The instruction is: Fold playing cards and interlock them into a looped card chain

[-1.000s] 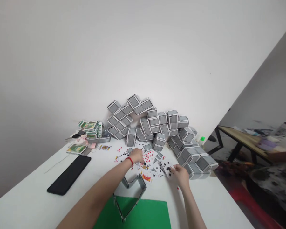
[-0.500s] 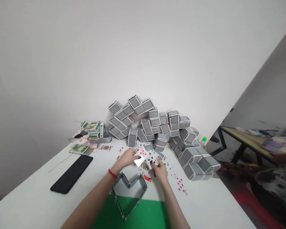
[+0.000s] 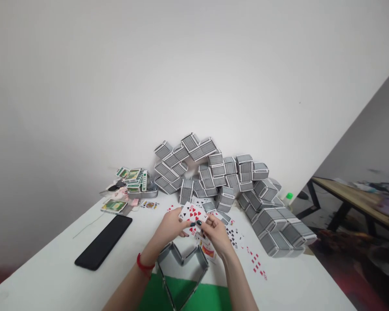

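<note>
Two overlapping playing cards [image 3: 196, 214] are held up between my hands, a red hearts card crossed over a black one. My left hand [image 3: 172, 226] pinches them from the left, thumb on the front. From the right, my right hand [image 3: 216, 233] grips them with its thumb close to the left thumb. Loose face-up cards [image 3: 255, 261] lie around and beneath my hands. Nearer to me stands a heart-shaped outline of folded cards [image 3: 202, 263], partly over a green mat [image 3: 215, 298].
Grey-backed card blocks [image 3: 214, 168] are stacked along the wall and down the right side. On the left lie a black phone [image 3: 104, 242] and several green card boxes [image 3: 134, 175]. A green-capped bottle [image 3: 289, 196] stands behind the right stack.
My hands have come together, and the two cards, held apart side by side before, now cross over each other. The view has shifted slightly.
</note>
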A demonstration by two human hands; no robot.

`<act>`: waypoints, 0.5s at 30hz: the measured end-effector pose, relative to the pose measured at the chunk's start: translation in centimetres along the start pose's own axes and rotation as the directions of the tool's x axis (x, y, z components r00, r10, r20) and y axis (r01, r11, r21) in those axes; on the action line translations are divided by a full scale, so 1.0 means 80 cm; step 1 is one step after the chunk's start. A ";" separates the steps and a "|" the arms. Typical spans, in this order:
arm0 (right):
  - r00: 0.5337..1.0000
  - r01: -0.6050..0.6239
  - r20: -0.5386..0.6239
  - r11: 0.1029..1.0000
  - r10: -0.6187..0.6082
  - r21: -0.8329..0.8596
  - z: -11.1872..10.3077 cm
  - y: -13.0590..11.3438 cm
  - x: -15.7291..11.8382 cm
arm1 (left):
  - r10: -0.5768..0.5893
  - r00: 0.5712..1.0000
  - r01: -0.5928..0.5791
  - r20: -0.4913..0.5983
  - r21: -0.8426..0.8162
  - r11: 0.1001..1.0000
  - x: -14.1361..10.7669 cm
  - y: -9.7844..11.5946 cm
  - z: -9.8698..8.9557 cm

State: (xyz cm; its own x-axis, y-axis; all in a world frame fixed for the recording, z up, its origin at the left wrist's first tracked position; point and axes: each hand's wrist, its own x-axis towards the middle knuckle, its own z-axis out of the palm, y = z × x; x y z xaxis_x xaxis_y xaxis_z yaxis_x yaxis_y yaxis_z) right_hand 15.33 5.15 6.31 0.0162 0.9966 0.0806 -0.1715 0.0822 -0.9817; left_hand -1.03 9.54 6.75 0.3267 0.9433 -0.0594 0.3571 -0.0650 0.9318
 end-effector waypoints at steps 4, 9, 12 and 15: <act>0.993 -0.020 -0.117 0.999 0.025 0.047 -0.003 0.013 0.005 | 0.026 0.999 -0.026 0.028 0.025 0.999 -0.005 0.005 0.004; 0.992 -0.019 -0.124 0.999 0.024 0.040 -0.005 0.012 0.004 | 0.080 0.996 -0.084 -0.033 -0.144 0.986 -0.010 0.022 -0.009; 0.991 -0.010 -0.136 1.000 0.014 0.028 -0.003 0.010 0.003 | -0.032 0.999 0.022 -0.031 -0.283 0.959 -0.010 0.026 -0.011; 0.979 -0.017 -0.204 1.000 0.018 0.004 0.001 0.011 0.004 | -0.057 0.998 0.049 -0.017 -0.326 0.944 -0.010 0.026 -0.008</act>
State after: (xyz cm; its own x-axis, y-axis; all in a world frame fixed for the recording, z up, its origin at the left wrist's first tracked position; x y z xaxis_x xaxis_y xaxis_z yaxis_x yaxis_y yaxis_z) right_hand 15.14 5.55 5.47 0.2141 0.9765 0.0263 -0.1756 0.0649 -0.9823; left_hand -1.13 8.83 8.98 0.2911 0.9507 -0.1066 0.0676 0.0907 0.9936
